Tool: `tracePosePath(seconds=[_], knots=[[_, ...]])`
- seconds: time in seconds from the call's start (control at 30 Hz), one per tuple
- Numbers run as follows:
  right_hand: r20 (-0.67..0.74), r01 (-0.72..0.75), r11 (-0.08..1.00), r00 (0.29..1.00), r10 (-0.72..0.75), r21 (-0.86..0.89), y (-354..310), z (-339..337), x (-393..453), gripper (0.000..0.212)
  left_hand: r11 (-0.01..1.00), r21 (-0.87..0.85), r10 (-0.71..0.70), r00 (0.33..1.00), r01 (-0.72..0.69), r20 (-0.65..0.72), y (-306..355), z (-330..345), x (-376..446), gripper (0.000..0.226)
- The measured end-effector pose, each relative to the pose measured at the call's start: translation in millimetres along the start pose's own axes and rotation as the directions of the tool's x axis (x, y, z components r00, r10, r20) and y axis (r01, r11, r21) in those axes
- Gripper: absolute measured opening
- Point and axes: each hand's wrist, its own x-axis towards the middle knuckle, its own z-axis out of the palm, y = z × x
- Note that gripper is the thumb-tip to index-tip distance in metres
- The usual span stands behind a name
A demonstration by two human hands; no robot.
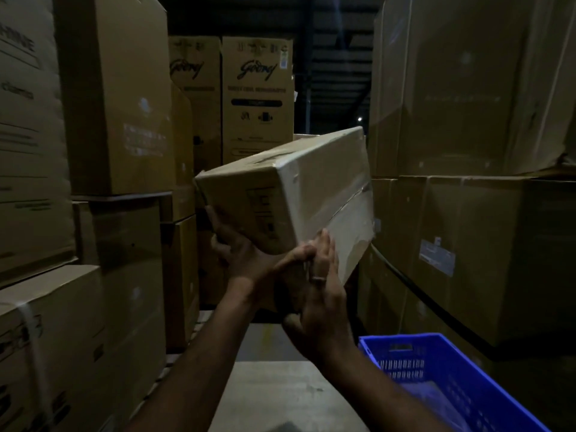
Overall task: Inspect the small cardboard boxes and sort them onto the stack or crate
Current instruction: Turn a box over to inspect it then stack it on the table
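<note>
Item: oblong brown cardboard box with clear tape over its seams (pixel 299 194), being held up tilted at the middle of the view, its far end raised toward the upper right and its near end dipping toward the lower left; printed markings are showing on the near end face, too blurred to read.

Left hand (pixel 240 247): reaching under the box's lower left end, fingers curling up around that bottom edge and gripping it.

Right hand (pixel 318 291): pressing against the box's lower near corner, fingers lying up along the taped side face and thumb tucking in beneath, a ring showing on one finger; it is sharing the hold with the left hand, the two hands touching each other below the box.

Blue perforated plastic crate (pixel 461 378): sitting below and to the right of the box, well apart from it; something pale is lying inside, not identifiable.

Pale flat surface (pixel 280 397): lying directly below the box, beneath the forearms.

Tall cartons printed "Godrej" (pixel 257 98): standing behind the box.

Stacked large brown cartons (pixel 115 120): rising to the left of the box; plastic-wrapped carton stacks (pixel 467 151) rising to its right
</note>
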Motion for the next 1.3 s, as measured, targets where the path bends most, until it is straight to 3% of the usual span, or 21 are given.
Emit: tracePosePath(seconds=[0.07,0.13,0.17,0.2,0.23,0.3,0.37,0.5,0.53,0.57,0.6,0.63,0.7,0.8,0.87,0.93,0.97,1.03,1.17,1.23,1.3], knots=[[0.094,0.065,0.988,0.993,-0.078,0.137,1.7,-10.9,0.8,0.069,0.995,-0.093,0.024,0.997,-0.018,0.068,-6.0,-5.1,5.2,0.132],[0.166,0.038,0.975,0.983,-0.076,0.22,12.4,-27.6,8.0,0.047,0.981,-0.146,0.125,0.991,-0.131,-0.045,-12.0,-20.0,18.3,0.075],[0.123,-0.014,0.973,0.992,-0.014,0.23,20.5,-38.2,16.0,0.047,0.97,-0.153,0.177,0.979,-0.19,-0.097,-13.7,-31.3,26.5,0.078],[0.038,-0.079,0.973,0.997,0.072,0.216,35.2,-50.5,25.8,0.051,0.951,-0.186,0.226,0.967,-0.245,-0.119,-17.8,-41.8,36.1,0.099],[-0.04,-0.16,0.969,0.985,0.17,0.189,53.1,-64.8,36.2,0.06,0.955,-0.188,0.21,0.971,-0.228,-0.112,-19.1,-52.2,39.9,0.117],[-0.033,-0.377,0.909,0.921,0.389,0.179,81.7,-95.0,56.8,0.091,0.962,-0.218,0.16,0.986,-0.166,-0.041,-22.9,-69.1,43.5,0.123],[0.168,-0.504,0.832,0.863,0.476,0.233,105.2,-118.9,69.5,0.116,0.954,-0.297,0.05,0.997,-0.031,0.059,-20.3,-85.3,46.9,0.131],[0.552,-0.637,0.695,0.729,0.405,0.332,100.6,-138.1,72.3,0.13,0.931,-0.346,-0.051,0.98,0.116,0.192,-20.0,-103.7,47.5,0.171],[0.582,-0.663,0.661,0.708,0.399,0.353,94.7,-140.4,71.7,0.137,0.932,-0.324,-0.092,0.972,0.161,0.217,-20.7,-104.9,48.5,0.156],[0.591,-0.68,0.625,0.7,0.4,0.383,89.9,-142.9,69.6,0.137,0.919,-0.338,-0.126,0.963,0.203,0.237,-15.2,-104.6,45.7,0.114],[0.593,-0.694,0.59,0.696,0.405,0.412,82.6,-145.4,67.1,0.135,0.911,-0.358,-0.133,0.966,0.207,0.22,-13.9,-104.5,46.9,0.054],[0.588,-0.708,0.55,0.693,0.417,0.444,78.3,-147.5,64.5,0.133,0.909,-0.369,-0.112,0.966,0.195,0.234,-14.9,-106.6,45.1,0.029],[0.575,-0.707,0.525,0.7,0.424,0.474,67.6,-150.3,56.8,0.14,0.919,-0.337,-0.103,0.951,0.203,0.292,-14.2,-103.3,46.0,0.067],[0.503,-0.641,0.567,0.764,0.404,0.518,59.6,-145.7,59.5,0.162,0.906,-0.355,-0.151,0.961,0.228,0.233,-12.7,-100.6,49.6,0.076],[0.398,-0.54,0.599,0.841,0.366,0.591,59.9,-136.4,66.3,0.156,0.917,-0.332,-0.169,0.969,0.222,0.182,-10.8,-95.8,56.4,0.024],[0.27,-0.46,0.665,0.887,0.374,0.588,64.8,-127.1,66.4,0.15,0.957,-0.202,-0.195,0.977,0.21,0.092,-15.6,-90.1,65.3,0.098],[0.185,-0.42,0.734,0.905,0.383,0.534,68.7,-120.8,63.0,0.144,0.98,-0.109,-0.164,0.985,0.169,0.049,-15.8,-86.3,64.9,0.117],[-0.035,-0.377,0.875,0.914,0.405,0.303,64.4,-101.3,53.8,0.126,0.99,-0.03,-0.135,0.99,0.137,0.049,-6.4,-65.2,46.7,0.115],[-0.339,-0.294,0.956,0.899,0.276,-0.003,21.7,-49.9,26.0,0.109,0.978,-0.139,-0.082,0.895,0.157,0.438,9.7,-5.0,-19.4,0.112],[-0.343,-0.253,0.966,0.903,0.258,0.059,19.7,-39.2,18.0,0.106,0.966,-0.199,-0.079,0.924,0.164,0.374,1.5,13.7,-29.8,0.094],[-0.266,-0.326,0.927,0.891,0.367,0.187,27.9,-40.9,20.9,0.107,0.959,-0.234,-0.109,0.971,0.159,0.211,-7.1,16.9,-26.9,0.093]])
